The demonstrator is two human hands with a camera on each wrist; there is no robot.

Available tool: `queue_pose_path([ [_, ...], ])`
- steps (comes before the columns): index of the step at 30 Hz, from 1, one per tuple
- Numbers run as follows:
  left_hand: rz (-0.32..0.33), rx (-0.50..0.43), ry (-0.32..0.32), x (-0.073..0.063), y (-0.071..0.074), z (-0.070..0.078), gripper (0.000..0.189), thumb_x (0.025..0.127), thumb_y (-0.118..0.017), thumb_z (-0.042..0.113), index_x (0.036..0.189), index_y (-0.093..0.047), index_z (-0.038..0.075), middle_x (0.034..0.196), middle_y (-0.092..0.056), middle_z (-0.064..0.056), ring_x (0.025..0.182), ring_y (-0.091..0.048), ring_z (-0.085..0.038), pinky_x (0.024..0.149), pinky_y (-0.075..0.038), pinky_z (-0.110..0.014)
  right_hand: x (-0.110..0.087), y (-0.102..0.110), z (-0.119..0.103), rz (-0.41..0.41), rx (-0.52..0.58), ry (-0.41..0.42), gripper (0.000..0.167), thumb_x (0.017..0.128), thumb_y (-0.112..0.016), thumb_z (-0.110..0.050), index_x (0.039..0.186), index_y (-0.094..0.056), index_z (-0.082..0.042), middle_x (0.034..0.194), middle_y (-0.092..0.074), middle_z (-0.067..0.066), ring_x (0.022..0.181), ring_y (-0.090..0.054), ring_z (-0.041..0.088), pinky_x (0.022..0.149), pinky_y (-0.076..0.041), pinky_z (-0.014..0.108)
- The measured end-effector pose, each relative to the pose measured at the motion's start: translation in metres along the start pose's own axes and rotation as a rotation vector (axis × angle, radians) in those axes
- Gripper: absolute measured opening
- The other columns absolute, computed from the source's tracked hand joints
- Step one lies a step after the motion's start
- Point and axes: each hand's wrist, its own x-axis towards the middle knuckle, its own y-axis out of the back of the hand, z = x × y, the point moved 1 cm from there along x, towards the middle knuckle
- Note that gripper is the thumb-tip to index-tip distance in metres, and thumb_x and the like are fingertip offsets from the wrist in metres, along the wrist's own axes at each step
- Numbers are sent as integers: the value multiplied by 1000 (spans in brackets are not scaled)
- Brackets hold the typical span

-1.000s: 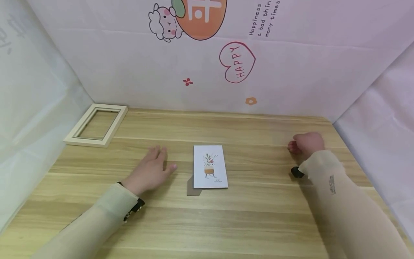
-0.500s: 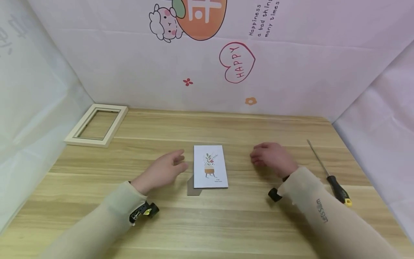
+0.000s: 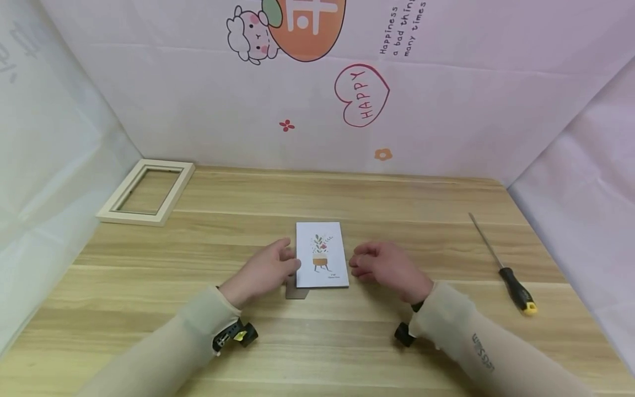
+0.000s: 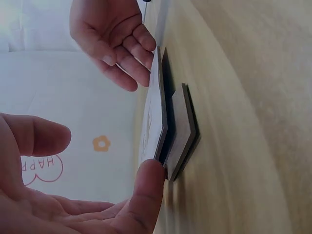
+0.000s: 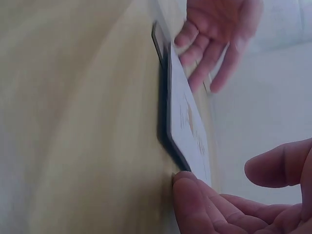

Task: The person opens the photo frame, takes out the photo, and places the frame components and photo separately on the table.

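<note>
A flat white panel (image 3: 329,262) printed with a potted plant lies in the middle of the table, face up. From under its lower left corner sticks out a grey board piece (image 3: 296,294). My left hand (image 3: 263,271) is at the panel's left edge, fingers loosely bent and thumb apart; in the left wrist view a fingertip meets the panel's corner. On the opposite side my right hand (image 3: 392,270) has its fingertips close by the right edge, and the right wrist view shows a finger (image 5: 187,195) at the panel's near corner. Neither hand grips it.
A cream picture frame (image 3: 163,212) without a panel in it lies at the back left of the wooden table (image 3: 347,353). On the right lies a screwdriver (image 3: 516,289) with a black and yellow handle. White printed cloth (image 3: 446,110) encloses the back and sides.
My right hand has moved left from the screwdriver, which now lies uncovered on the table. My left hand has moved right. Both have come to the panel, which stays in place.
</note>
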Motion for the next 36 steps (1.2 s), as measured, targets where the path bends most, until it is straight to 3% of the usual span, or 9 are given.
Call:
queue_pose_path([
  [8,13,-5,37,-4,-3,-1,58,98,-59,20,149,-39,2,138,-56,-17,86,-67,-18,86,-54,-43,-11,-17,-3,-12,-7,20,27,95,-56,-1,120,-61,8,107,-68,15,92,-67,26,80,-58,38],
  [15,17,-2,29,-12,-3,-3,56,97,-60,20,148,-42,4,134,-58,-16,79,-67,-17,78,-55,-39,-19,-24,-4,-10,-24,35,27,96,-55,1,122,-60,7,105,-68,14,89,-68,25,76,-59,39],
  [21,21,24,4,-15,-3,-1,56,97,-58,20,148,-43,2,135,-57,-18,78,-67,-17,84,-53,-43,-18,-26,-3,4,-43,29,29,95,-58,-1,123,-60,4,108,-69,13,86,-69,24,75,-59,38],
  [30,51,127,-45,-16,-2,3,51,97,-58,22,142,-50,-1,132,-60,-18,121,-55,-31,103,-43,-51,-19,-27,-4,20,-44,29,31,93,-57,-1,123,-61,3,108,-69,14,86,-69,25,72,-59,38],
  [36,48,120,-51,-17,-1,5,47,98,-57,22,140,-53,0,132,-60,-16,123,-54,-31,103,-43,-51,-21,-27,-6,27,-58,38,29,93,-57,-2,121,-61,2,107,-68,13,85,-68,25,71,-59,39],
])
